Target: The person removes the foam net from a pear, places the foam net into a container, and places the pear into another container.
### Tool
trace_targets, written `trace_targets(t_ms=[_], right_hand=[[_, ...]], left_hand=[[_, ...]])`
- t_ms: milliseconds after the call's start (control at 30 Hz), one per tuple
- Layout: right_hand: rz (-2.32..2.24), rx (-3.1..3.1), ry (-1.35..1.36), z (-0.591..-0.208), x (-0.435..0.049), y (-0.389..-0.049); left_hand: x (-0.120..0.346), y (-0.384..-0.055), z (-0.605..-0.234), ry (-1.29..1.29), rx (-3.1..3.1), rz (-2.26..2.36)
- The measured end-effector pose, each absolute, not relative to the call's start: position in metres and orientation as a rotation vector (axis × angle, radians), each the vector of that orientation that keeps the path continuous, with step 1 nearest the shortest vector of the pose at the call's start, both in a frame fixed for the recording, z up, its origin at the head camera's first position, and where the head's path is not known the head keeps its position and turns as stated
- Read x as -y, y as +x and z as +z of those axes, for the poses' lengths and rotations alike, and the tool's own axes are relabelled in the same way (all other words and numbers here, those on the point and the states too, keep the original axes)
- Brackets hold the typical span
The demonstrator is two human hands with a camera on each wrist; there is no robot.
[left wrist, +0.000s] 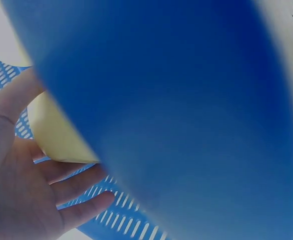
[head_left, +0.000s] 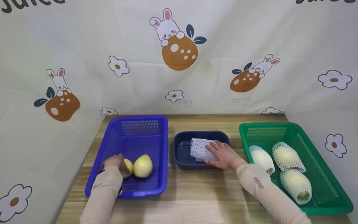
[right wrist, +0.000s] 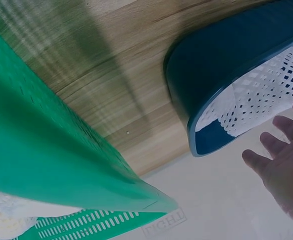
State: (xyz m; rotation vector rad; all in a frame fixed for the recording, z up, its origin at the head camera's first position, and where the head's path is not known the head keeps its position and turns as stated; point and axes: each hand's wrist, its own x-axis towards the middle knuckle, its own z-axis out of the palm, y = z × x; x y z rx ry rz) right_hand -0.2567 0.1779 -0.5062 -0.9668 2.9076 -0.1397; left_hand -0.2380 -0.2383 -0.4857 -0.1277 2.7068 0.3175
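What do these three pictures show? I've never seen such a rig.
No robot here: a person works bare-handed. The wide view comes from a head-worn camera; the others from a camera on each wrist. On the brown wooden table stand a rectangular blue plastic basket, a small dark-blue tub and a green plastic basket. The left hand is at a pale yellow rounded fruit in the blue basket, beside a similar fruit; whether its fingers grip it, I can't tell. The right hand is spread over white foam netting in the tub. The green basket holds three pale fruits in white net sleeves.
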Motion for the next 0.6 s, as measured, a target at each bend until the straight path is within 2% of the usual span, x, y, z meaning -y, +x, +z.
trace_targets(t_ms=[600], right_hand=[[-0.178, -2.951, -0.997, -0.4998, -0.1852, -0.2567]], left_hand=[[0.2332, -0.238, -0.4817, -0.126, -2.74, 0.156]])
